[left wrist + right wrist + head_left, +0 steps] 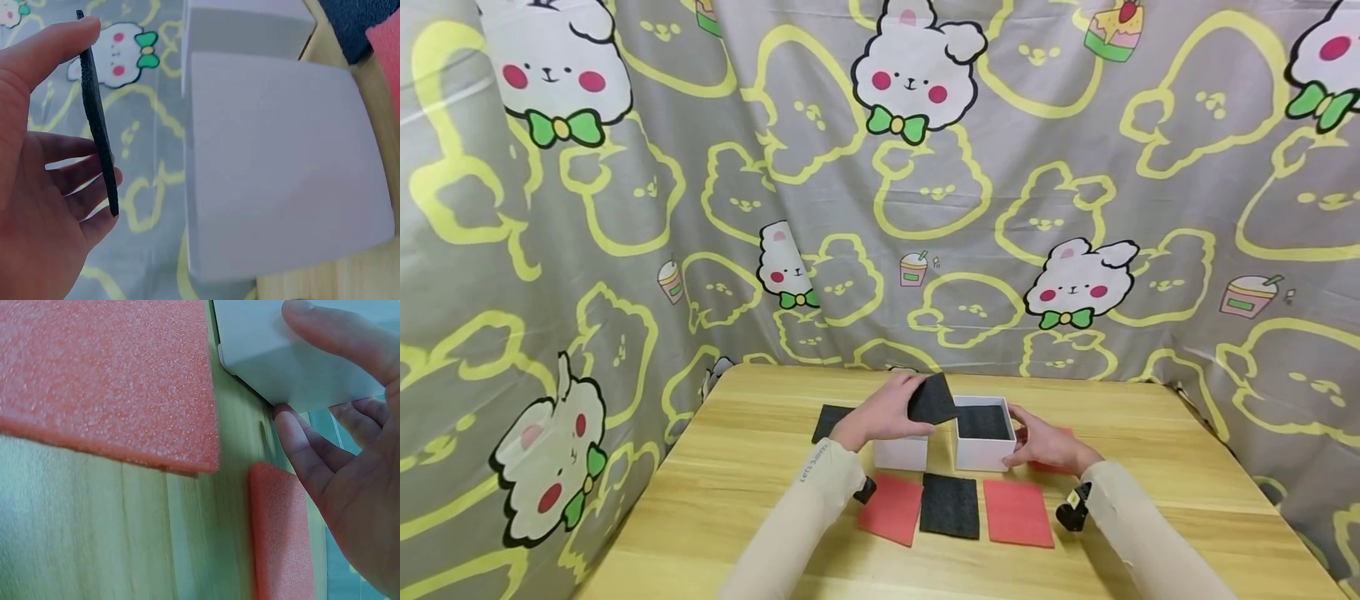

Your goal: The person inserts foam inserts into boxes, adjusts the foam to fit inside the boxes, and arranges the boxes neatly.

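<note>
Two at once: with left fingers (69, 149), grasping black sheet (934, 402) by edges near left box (900, 455), perhaps to leave faces free; with right fingers (297, 434), gripping right box (981, 454), probably to keep it steady.

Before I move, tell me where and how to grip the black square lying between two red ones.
Probably pinch the black square by its near edge, coming from the person's side: it lies flat, with one red square close at left, another at right.
</note>
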The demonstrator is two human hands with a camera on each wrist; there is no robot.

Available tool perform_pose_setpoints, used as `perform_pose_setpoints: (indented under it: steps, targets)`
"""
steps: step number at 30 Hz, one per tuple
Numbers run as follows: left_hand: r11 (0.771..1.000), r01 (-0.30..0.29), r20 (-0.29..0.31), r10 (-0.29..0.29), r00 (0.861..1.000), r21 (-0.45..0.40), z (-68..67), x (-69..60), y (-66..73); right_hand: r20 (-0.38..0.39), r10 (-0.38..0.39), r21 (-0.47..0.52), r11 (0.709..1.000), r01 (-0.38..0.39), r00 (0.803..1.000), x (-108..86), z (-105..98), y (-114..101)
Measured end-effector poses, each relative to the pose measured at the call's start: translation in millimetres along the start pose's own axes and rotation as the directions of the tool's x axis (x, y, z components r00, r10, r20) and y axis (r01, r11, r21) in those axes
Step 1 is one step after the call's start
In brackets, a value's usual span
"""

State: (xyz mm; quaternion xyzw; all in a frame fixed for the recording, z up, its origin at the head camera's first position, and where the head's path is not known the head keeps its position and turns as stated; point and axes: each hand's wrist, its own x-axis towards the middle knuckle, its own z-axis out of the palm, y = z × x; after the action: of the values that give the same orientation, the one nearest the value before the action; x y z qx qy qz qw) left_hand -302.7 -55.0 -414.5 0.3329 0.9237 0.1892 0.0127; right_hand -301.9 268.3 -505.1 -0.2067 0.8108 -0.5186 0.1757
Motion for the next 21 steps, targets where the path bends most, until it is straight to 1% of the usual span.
perform_pose_setpoints:
  steps: [5,9,16,21]
  targets:
    - [0.998,-0.031,0.032,0.030,0.999,0.048,7.1,9.1,11.8,-0.002,0.007,0.001,1.000,-0.007,1.000,-0.2,0.3,-2.3]
    - [0.997,-0.038,0.054,0.034,0.998,0.070,12.2,15.0,19.0,-0.007,0.011,-0.006,1.000,-0.011,1.000,0.3,-0.5,-3.5]
    - [0.994,-0.047,0.072,0.039,0.997,0.103,20.9,24.1,24.7,0.000,0.005,-0.002,1.000,-0.005,1.000,-1.1,0.8,-1.9]
    - [0.989,-0.070,0.087,0.059,0.994,0.127,21.4,32.9,28.4,-0.004,0.018,0.002,1.000,-0.018,1.000,-0.8,0.9,-1.9]
